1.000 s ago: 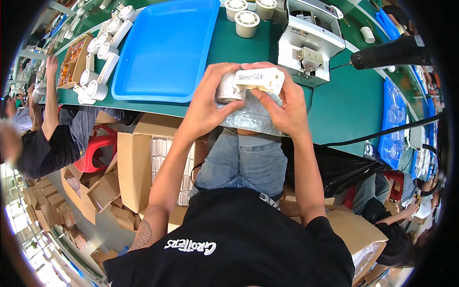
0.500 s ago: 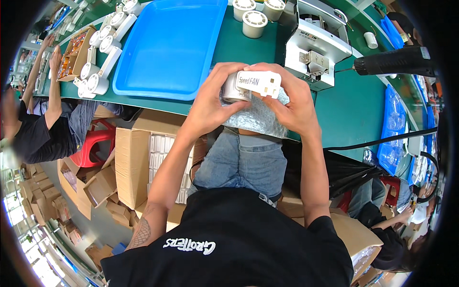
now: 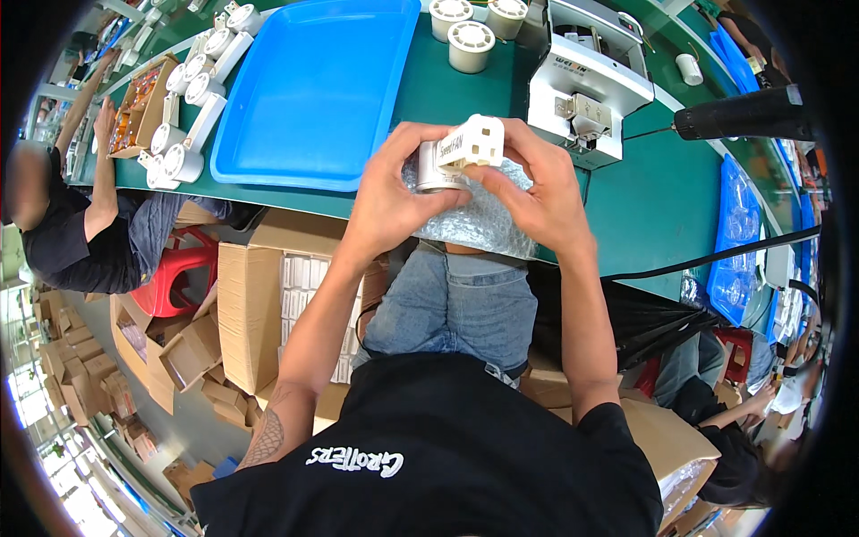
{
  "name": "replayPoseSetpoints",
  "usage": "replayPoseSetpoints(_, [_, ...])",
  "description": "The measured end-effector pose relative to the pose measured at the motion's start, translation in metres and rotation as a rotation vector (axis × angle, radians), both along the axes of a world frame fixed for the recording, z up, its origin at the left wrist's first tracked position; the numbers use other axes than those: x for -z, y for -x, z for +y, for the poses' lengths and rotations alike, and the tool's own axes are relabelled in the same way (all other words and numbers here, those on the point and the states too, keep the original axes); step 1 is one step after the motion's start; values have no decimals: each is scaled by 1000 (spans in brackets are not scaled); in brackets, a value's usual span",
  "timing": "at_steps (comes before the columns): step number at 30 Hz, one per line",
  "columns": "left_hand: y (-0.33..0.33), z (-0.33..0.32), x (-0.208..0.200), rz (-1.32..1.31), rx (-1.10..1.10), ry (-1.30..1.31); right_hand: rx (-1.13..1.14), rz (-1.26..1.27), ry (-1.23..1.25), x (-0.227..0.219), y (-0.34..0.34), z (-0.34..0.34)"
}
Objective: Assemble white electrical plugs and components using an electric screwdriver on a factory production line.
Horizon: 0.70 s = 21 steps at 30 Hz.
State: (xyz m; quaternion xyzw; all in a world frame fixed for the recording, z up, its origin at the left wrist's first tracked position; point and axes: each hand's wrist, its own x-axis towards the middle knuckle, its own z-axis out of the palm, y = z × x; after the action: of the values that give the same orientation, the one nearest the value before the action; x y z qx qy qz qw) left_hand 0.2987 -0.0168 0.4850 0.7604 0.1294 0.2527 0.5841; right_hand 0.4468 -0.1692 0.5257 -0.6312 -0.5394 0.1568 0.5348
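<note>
Above the near edge of the green table, both hands hold a white device. The left hand grips its cylinder from the left, fingers curled round the far side, thumb at the near lower edge, spread only as wide as the body. The right hand grasps the arm, whose end has square holes; its thumb bends in below, and its fingertips behind are partly hidden. Beneath is a bubble sheet. Beyond the left hand lies a blue tray; beyond the right, a machine stands near a screwdriver.
</note>
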Motion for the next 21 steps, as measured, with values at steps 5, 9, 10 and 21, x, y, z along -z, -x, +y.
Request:
replayPoseSetpoints(5, [-3,-3,-5,58,-47,67,35,85,-58,5,6,2])
replayPoseSetpoints(9, [-5,-8,-7,64,-105,62,194,236,-147,9,23,6])
replayPoseSetpoints(10, [-7,-10,-6,55,-124,56,198,233,-150,11,27,7])
replayPoseSetpoints(21, [-14,-34,10,-81,-296,-180,546,-307,81,28,73,14])
